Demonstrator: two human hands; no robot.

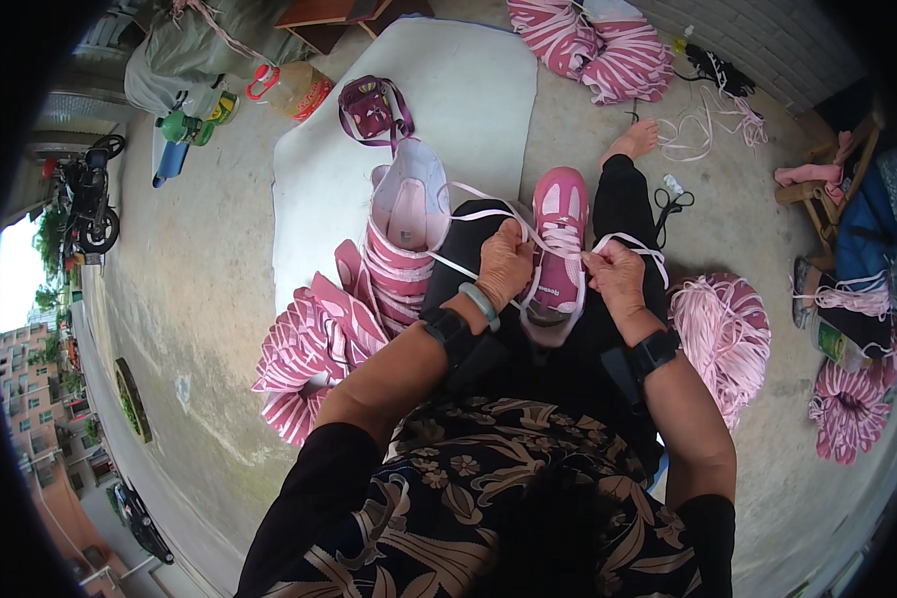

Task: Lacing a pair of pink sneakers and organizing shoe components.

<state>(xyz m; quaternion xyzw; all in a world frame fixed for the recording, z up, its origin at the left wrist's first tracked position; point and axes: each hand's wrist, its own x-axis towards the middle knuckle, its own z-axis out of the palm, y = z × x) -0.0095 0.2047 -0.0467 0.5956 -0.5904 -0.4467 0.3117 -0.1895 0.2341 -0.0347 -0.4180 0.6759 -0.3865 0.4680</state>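
A pink sneaker upper lies over my lap between my knees, its toe pointing away from me. A pale pink shoelace crosses its eyelet rows, and loose ends loop out to both sides. At the left eyelet edge my left hand is closed, its fingers pinching the lace. On the right edge my right hand pinches the lace too, with a loop rising above the knuckles. The exact fingertip grip is partly hidden on both hands. Left of my knee stands a stack of nested pink uppers.
Bundled pink uppers lie at left, others at the far side. A heap of pale laces sits right of my leg, near black scissors. A purple pouch rests on a white sheet; bottles stand beyond.
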